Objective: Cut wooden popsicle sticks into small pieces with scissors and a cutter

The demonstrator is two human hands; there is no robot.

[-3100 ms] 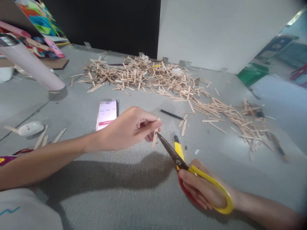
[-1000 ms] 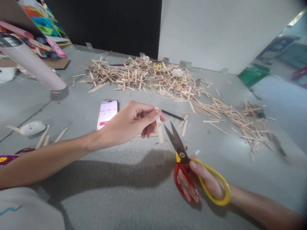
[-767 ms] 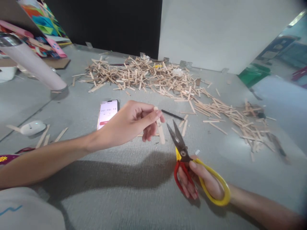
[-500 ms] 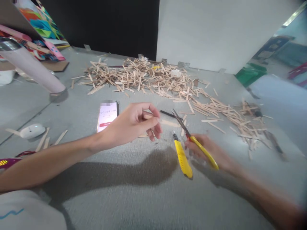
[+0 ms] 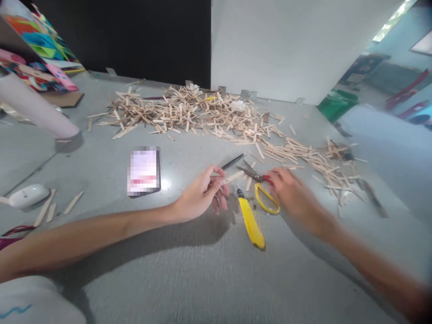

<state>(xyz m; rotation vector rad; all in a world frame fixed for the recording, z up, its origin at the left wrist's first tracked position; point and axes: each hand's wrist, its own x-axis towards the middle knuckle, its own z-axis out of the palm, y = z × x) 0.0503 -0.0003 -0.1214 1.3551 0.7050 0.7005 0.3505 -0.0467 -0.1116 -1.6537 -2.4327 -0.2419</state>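
Pinching 1 wooden stick (image 5: 235,176) in our left hand (image 5: 200,194), beside the scissors (image 5: 258,177), our right hand (image 5: 286,186) at their red handle (image 5: 269,179), grip unclear, we risk a nick if the parted blades (image 5: 251,173) swing leftward.

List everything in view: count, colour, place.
Wooden sticks: uncountable, tan, heaped at rear, strays either side
Scissors: 1, red and yellow handles, centre-right
Held stick: 1, tan, beside scissors
Cutter: 1, yellow, nearer than scissors
Pen-like rod: 1, black, beyond held stick
Phone: 1, dark-edged, left of centre
Rounded device: 1, white, far left
Bottle: 1, pale, left rear
Panels: 2, one black, one white, rear
Bin: 1, green, right background
Clutter: uncounted, multicoloured, left rear
Table: 1, grey, underneath
Left hand: 1, bare, pinching held stick
Right hand: 1, bare, at scissors' red handle
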